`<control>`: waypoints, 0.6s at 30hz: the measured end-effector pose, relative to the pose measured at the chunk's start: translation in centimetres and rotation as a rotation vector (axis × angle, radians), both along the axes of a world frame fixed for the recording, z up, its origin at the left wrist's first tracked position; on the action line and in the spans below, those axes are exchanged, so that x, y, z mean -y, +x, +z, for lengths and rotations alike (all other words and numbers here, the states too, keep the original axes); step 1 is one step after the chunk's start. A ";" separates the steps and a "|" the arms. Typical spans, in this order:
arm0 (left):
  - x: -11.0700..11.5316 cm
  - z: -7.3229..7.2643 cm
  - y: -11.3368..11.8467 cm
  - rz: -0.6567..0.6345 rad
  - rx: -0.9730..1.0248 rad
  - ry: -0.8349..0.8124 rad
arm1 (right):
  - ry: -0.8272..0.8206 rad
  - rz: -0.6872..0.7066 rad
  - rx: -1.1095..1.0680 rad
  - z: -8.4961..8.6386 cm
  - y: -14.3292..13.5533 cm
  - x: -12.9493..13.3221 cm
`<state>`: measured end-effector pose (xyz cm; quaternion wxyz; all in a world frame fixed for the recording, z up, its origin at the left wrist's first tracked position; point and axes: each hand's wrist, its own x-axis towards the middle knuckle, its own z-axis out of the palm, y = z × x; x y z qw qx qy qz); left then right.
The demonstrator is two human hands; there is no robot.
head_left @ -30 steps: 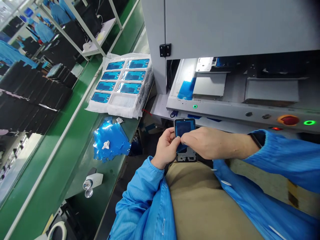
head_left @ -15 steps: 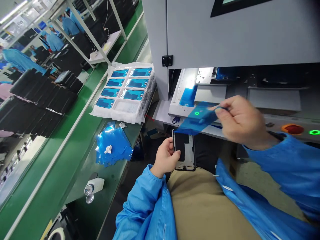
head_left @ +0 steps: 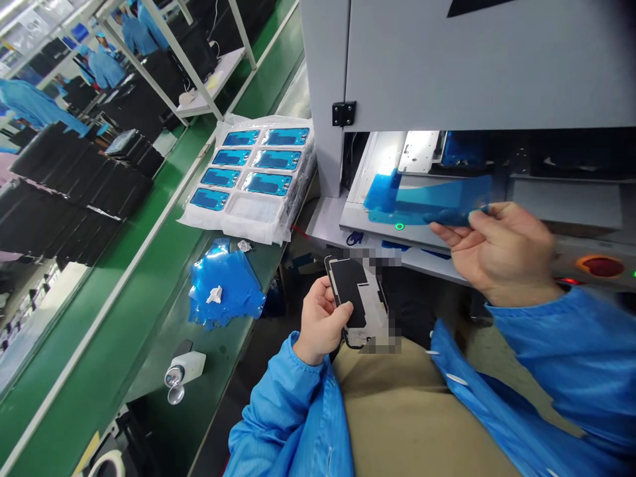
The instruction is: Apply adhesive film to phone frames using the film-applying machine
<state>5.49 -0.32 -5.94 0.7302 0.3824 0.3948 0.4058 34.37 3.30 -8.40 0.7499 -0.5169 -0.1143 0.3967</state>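
Observation:
My left hand (head_left: 322, 321) is closed on the edge of a phone frame (head_left: 350, 288), its thumb lying on the black inner face. Part of that frame is blurred out on its right side. In my right hand (head_left: 501, 248) a sheet of clear blue protective film (head_left: 442, 202) is pinched between thumb and fingers. The film stretches out to the left, apart from the phone frame, in front of the machine's opening. On the green bench to the left lies a pile of blue film sheets (head_left: 223, 298) with a crumpled white scrap (head_left: 214, 295) on top.
A white tray (head_left: 253, 215) holds several blue-covered phone parts. The grey machine (head_left: 447, 73) stands ahead, with a red button (head_left: 601, 266) at right. A white bottle (head_left: 191, 368) is on the bench. Black trays (head_left: 79, 192) are stacked beyond the green conveyor (head_left: 124, 281); other people sit farther back.
My right hand has drawn the blue film up and right, away from the phone frame. The frame has tilted a little in my left hand. The view has shifted slightly.

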 end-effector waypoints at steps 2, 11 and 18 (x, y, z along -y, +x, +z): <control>0.2 0.6 -0.3 -0.002 0.015 0.013 | 0.033 0.058 0.056 -0.4 -1.6 -0.7; 2.6 3.5 -2.8 0.031 -0.079 0.053 | 0.044 0.563 0.574 -2.2 -15.8 -3.6; 4.1 3.1 -5.8 0.186 -0.126 0.080 | 0.530 1.162 0.897 -4.1 -29.4 -7.2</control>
